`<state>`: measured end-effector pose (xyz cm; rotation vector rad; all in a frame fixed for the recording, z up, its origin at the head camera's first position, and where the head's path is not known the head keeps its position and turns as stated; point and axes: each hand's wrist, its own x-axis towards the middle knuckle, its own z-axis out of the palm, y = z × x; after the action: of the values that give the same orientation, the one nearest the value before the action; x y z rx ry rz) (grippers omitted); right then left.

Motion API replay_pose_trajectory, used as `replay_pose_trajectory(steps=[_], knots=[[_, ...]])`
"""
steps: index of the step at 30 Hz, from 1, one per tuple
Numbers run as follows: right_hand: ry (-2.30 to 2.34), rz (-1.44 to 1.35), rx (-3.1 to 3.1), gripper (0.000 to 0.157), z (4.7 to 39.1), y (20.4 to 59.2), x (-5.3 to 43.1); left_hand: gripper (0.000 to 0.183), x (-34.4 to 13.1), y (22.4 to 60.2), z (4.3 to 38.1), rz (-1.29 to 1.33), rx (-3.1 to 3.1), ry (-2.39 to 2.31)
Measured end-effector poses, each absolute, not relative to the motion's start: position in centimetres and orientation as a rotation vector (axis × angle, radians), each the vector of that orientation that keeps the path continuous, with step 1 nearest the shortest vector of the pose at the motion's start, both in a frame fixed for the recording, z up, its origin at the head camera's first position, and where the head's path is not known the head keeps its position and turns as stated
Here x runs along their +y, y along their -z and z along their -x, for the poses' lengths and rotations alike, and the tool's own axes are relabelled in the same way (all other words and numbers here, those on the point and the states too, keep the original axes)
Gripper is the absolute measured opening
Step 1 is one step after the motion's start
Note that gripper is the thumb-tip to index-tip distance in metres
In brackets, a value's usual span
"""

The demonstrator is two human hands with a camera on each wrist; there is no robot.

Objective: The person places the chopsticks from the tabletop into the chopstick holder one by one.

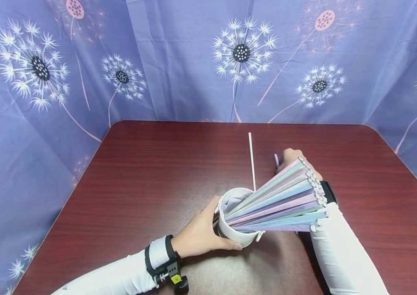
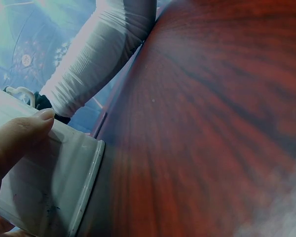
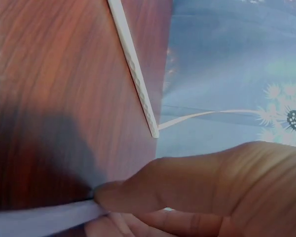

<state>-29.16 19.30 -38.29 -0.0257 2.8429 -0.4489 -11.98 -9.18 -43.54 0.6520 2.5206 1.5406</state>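
My left hand (image 1: pixel 198 235) grips a white bucket (image 1: pixel 235 236), thumb across the near side and the other fingers round its far left. A fanned bunch of flat pastel sticks (image 1: pixel 273 200) leans out of the bucket to the right, their ends tipped with sparkling white clusters. In the left wrist view the thumb presses on the bucket's (image 2: pixel 54 168) smooth wall. Beyond the bunch, my right hand (image 1: pixel 291 155) pinches a pale lilac strip (image 3: pixel 44 219) between thumb and fingers, low over the table. The bunch and the right sleeve overlap in the head view.
One thin white stick (image 1: pixel 251 159), its end patterned in the right wrist view, lies on the dark red wooden table (image 1: pixel 164 155) behind the bucket. A blue dandelion-print cloth (image 1: pixel 190 61) hangs along the table's back and sides. Wrist cameras are strapped over white sleeves.
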Motion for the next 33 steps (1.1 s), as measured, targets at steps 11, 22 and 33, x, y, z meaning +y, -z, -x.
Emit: replay_pose_trajectory(steps=[11, 22, 33], knots=[[0.640, 0.155, 2.841, 0.029, 29.0, 36.5, 20.8, 0.099, -9.0, 43.7, 11.8, -0.660, 2.495, -1.573], [0.888, 0.264, 3.177, 0.030, 25.4, 30.7, 20.8, 0.099, -9.1, 43.7, 11.8, -0.671, 2.503, -1.577], [2.086, 0.307, 3.143, 0.031, 19.2, 25.0, 19.0, 0.098, -9.1, 43.7, 11.9, -0.678, 2.495, -1.582]])
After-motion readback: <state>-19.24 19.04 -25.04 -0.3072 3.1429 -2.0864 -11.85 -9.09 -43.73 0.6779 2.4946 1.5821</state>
